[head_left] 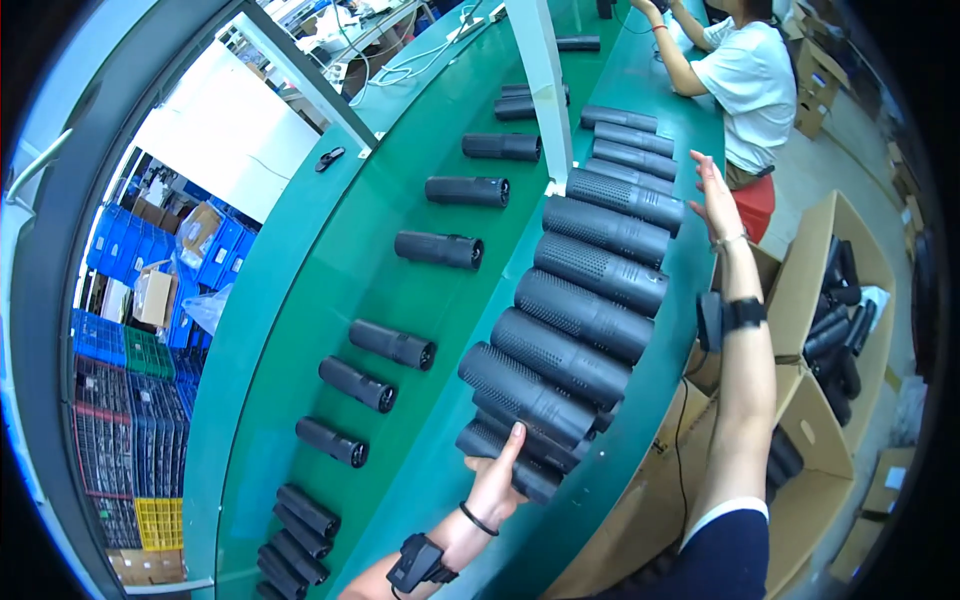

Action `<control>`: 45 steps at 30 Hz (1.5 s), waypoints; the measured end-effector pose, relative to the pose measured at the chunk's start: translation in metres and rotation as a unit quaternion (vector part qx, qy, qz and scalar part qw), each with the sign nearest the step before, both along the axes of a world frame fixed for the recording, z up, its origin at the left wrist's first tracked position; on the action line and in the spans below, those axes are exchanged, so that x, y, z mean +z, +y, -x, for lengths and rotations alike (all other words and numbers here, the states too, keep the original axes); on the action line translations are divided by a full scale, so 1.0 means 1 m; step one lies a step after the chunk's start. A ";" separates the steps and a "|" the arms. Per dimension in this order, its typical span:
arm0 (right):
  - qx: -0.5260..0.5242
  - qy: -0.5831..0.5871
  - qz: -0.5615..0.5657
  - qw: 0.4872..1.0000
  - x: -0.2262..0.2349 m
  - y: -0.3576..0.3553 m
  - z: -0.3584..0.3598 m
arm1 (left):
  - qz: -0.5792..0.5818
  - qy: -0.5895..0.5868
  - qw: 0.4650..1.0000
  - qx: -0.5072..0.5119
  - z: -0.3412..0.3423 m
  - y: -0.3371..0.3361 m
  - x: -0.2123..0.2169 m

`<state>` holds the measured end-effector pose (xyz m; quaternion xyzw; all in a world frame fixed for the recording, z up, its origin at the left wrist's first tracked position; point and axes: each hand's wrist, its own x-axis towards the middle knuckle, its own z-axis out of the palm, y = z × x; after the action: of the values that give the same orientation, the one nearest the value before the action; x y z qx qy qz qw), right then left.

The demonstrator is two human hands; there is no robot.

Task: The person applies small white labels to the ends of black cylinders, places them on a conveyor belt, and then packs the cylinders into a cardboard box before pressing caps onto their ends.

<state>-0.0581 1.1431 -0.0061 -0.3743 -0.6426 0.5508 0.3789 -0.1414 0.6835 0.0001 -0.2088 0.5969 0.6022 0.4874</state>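
Note:
A long row of black perforated cylinders (590,268) lies side by side along the right part of the green bench, with more layered under its near end. My left hand (492,488) is at that near end. Its thumb lies up over the lowest black cylinder (505,458), and most of its fingers are hidden behind the cylinder. To the right of the row's far part, my right hand (716,200) is raised with its fingers stretched out. Nothing is in that hand, and a gap shows between it and the cylinder ends.
More single black cylinders (438,250) lie spaced along the green belt (400,300) at left. A white post (542,90) stands by the row. Open cardboard boxes (815,420) holding black parts are at right. Another person (745,80) sits at the far right beside a red stool (757,210).

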 end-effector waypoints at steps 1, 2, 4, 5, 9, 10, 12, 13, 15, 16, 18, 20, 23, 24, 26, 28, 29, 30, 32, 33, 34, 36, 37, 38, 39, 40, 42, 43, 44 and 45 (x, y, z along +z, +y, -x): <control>0.042 -0.014 -0.014 0.999 0.030 -0.028 -0.004 | -0.002 -0.001 1.000 -0.001 -0.001 0.001 0.000; 0.101 -0.067 -0.105 0.987 0.040 -0.036 -0.019 | -0.017 -0.002 1.000 -0.008 -0.004 0.003 -0.001; 0.179 -0.158 -0.286 0.928 0.059 -0.069 -0.022 | -0.019 -0.010 1.000 -0.006 -0.001 0.003 0.003; 0.197 -0.177 -0.276 0.924 0.064 -0.084 -0.022 | -0.019 -0.012 1.000 -0.008 -0.001 0.004 0.002; 0.151 -0.208 -0.227 0.939 0.050 -0.102 -0.019 | -0.057 -0.046 0.997 -0.001 0.001 0.006 -0.007; 0.128 -0.205 -0.216 0.946 0.046 -0.100 -0.017 | -0.044 -0.045 0.998 0.001 0.001 0.009 -0.008; 0.123 -0.200 -0.214 0.948 0.039 -0.097 -0.015 | -0.068 -0.035 0.997 0.008 -0.002 0.011 -0.011; 0.121 -0.196 -0.209 0.950 0.035 -0.097 -0.014 | -0.066 -0.033 0.997 0.009 -0.004 0.011 -0.010; 0.112 -0.186 -0.225 0.950 0.032 -0.093 -0.010 | -0.060 -0.045 0.997 0.023 -0.003 0.015 -0.007; 0.098 -0.181 -0.250 0.946 0.030 -0.093 -0.010 | -0.055 -0.057 0.997 0.013 -0.001 0.016 -0.009; 0.093 -0.187 -0.268 0.940 0.025 -0.083 -0.012 | -0.051 -0.055 0.997 0.017 -0.005 0.022 -0.013; 0.094 -0.172 -0.278 0.940 0.023 -0.077 -0.011 | -0.048 -0.062 0.997 0.013 -0.005 0.026 -0.017; 0.092 -0.188 -0.274 0.939 0.025 -0.069 -0.008 | -0.032 -0.033 0.998 0.044 -0.014 0.038 -0.011; 0.090 -0.193 -0.278 0.937 0.026 -0.068 -0.007 | -0.041 -0.028 0.998 0.039 -0.013 0.039 -0.015; 0.085 -0.194 -0.280 0.936 0.022 -0.058 -0.008 | -0.057 -0.035 0.997 0.029 -0.010 0.043 -0.017; 0.083 -0.191 -0.285 0.936 0.021 -0.051 -0.007 | -0.066 -0.044 0.997 0.008 -0.007 0.050 -0.014; 0.083 -0.191 -0.285 0.936 0.019 -0.047 -0.006 | -0.066 -0.043 0.997 0.009 -0.006 0.053 -0.013; 0.079 -0.190 -0.282 0.937 0.018 -0.042 -0.006 | -0.060 -0.039 0.997 0.008 -0.006 0.057 -0.013; 0.065 -0.193 -0.274 0.940 0.018 -0.036 -0.006 | -0.061 -0.034 0.998 0.007 -0.006 0.064 -0.014; 0.064 -0.193 -0.276 0.939 0.017 -0.032 -0.005 | -0.063 -0.034 0.997 0.006 -0.006 0.066 -0.015; 0.063 -0.187 -0.277 0.940 0.016 -0.028 -0.004 | -0.067 -0.034 0.997 0.002 -0.005 0.069 -0.017; 0.069 -0.188 -0.278 0.940 0.014 -0.021 -0.003 | -0.075 -0.034 0.997 -0.005 -0.001 0.073 -0.022; 0.076 -0.195 -0.274 0.938 0.014 -0.019 -0.001 | -0.092 -0.041 0.995 -0.016 0.001 0.073 -0.024; 0.078 -0.195 -0.269 0.940 0.012 -0.016 0.002 | -0.108 -0.047 0.993 -0.026 0.003 0.074 -0.026; 0.076 -0.196 -0.270 0.940 0.014 -0.011 0.001 | -0.110 -0.048 0.992 -0.028 0.003 0.078 -0.029; 0.067 -0.189 -0.267 0.943 0.013 -0.009 0.002 | -0.107 -0.047 0.993 -0.018 0.004 0.081 -0.030; 0.059 -0.176 -0.260 0.947 0.011 -0.004 0.003 | -0.099 -0.056 0.993 -0.007 0.004 0.084 -0.031; 0.059 -0.179 -0.260 0.947 0.013 0.001 0.003 | -0.097 -0.056 0.994 -0.004 0.004 0.087 -0.029; 0.059 -0.180 -0.265 0.946 0.013 0.004 0.004 | -0.109 -0.054 0.993 -0.008 0.004 0.090 -0.027; 0.058 -0.180 -0.269 0.944 0.014 0.008 0.005 | -0.121 -0.052 0.991 -0.012 0.005 0.092 -0.026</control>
<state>-0.0634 1.1509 0.0076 -0.3133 -0.8452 0.3015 0.3107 -0.1462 0.7753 -0.0258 -0.1728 0.4960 0.6522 0.5466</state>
